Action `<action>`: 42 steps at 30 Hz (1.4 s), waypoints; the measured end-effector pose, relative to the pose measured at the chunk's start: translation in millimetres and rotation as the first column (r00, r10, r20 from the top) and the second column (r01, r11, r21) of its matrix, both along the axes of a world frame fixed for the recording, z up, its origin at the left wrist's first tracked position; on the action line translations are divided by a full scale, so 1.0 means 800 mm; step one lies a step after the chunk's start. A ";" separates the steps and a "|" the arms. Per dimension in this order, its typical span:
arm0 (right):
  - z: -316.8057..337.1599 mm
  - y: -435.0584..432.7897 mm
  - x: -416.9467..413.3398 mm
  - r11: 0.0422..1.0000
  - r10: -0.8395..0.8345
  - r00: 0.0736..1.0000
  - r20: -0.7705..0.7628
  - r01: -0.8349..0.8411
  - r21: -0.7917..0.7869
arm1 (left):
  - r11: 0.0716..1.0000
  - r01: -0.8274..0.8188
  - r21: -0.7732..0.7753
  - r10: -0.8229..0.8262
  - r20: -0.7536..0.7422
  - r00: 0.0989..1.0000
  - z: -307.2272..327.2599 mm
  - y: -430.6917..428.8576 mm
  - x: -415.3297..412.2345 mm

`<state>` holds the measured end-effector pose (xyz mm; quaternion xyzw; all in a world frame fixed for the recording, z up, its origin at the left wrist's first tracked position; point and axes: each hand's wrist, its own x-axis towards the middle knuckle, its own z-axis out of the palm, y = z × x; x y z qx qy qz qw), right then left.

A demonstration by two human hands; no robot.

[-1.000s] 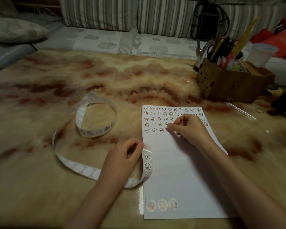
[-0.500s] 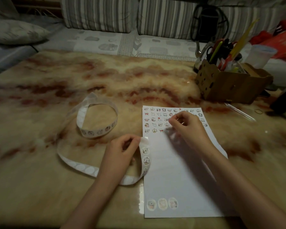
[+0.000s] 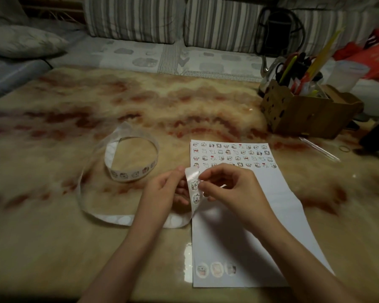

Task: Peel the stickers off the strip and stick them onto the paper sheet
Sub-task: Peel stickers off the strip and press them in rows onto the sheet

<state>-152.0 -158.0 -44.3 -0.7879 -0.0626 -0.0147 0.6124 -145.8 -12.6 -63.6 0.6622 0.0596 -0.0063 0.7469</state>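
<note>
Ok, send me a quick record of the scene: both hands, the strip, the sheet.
left hand: grips the strip's raised end from the left
right hand: thumb and finger pinch the sticker at that end's edge
sticker: on the backing, not visibly lifted
strip: loops across the table; its far coil carries more stickers
paper sheet: flat; small stickers in rows at top, three round stickers at bottom left
</note>
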 end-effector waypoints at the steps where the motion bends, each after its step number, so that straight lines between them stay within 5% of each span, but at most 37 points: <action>1: -0.001 0.000 0.000 1.000 -0.003 1.000 -0.005 0.003 0.007 | 0.998 0.000 -0.061 -0.002 -0.028 1.000 0.001 0.000 -0.001; 5: -0.007 -0.004 -0.001 1.000 -0.005 1.000 0.012 0.005 -0.004 | 0.996 0.068 0.052 -0.071 0.050 0.996 0.000 0.000 -0.005; 24: -0.019 -0.014 0.001 0.999 0.018 0.999 0.044 -0.016 -0.044 | 0.989 0.078 0.125 -0.086 0.065 0.994 -0.012 -0.004 -0.006; 34: -0.035 -0.018 -0.001 0.924 0.130 0.960 0.247 -0.027 -0.382 | 0.987 0.088 0.138 -0.087 -0.012 0.996 -0.013 -0.005 -0.006; 38: -0.032 -0.020 -0.006 0.949 0.144 0.956 0.257 -0.060 -0.309 | 0.988 0.068 0.137 -0.064 -0.037 0.997 -0.014 -0.003 -0.004; 42: -0.019 -0.034 0.000 0.994 0.075 0.993 0.093 -0.067 -0.088 | 0.926 0.020 0.376 -0.064 0.105 0.992 -0.022 0.000 -0.005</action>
